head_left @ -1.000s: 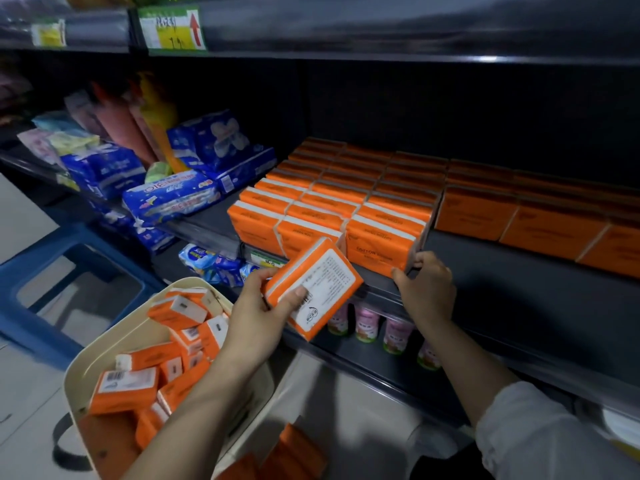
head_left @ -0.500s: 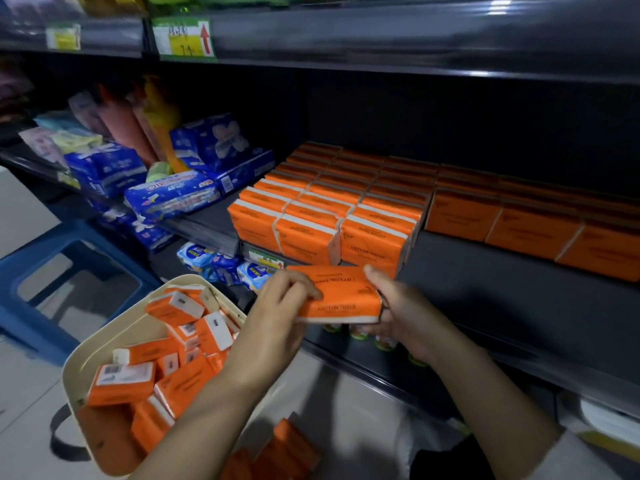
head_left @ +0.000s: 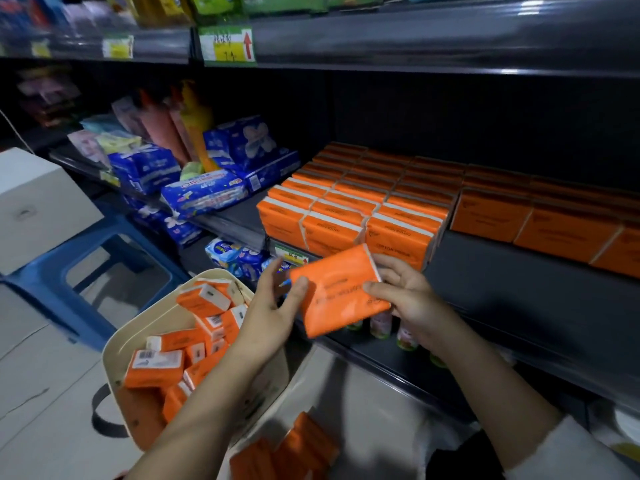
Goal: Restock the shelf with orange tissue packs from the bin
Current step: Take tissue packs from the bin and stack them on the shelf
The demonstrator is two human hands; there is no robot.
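Observation:
An orange tissue pack (head_left: 337, 292) is held flat in front of the shelf edge by both hands. My left hand (head_left: 273, 313) grips its left end, thumb on top. My right hand (head_left: 405, 296) grips its right end, thumb on the orange face. Just behind, rows of orange tissue packs (head_left: 363, 206) stand on the dark shelf (head_left: 519, 285). A cream bin (head_left: 121, 344) with several loose orange packs (head_left: 154, 367) sits low on the left, under my left forearm.
Blue wrapped packs (head_left: 204, 192) lie on the shelf to the left. A blue stool (head_left: 45, 289) carrying a white box (head_left: 34, 206) stands at the far left. Small bottles (head_left: 381, 323) line the lower shelf. More orange packs (head_left: 294, 452) lie near the bottom edge.
My right hand left the shelf's front row and took the pack's right end. The pack turned from label side up to its plain orange face, held between both hands.

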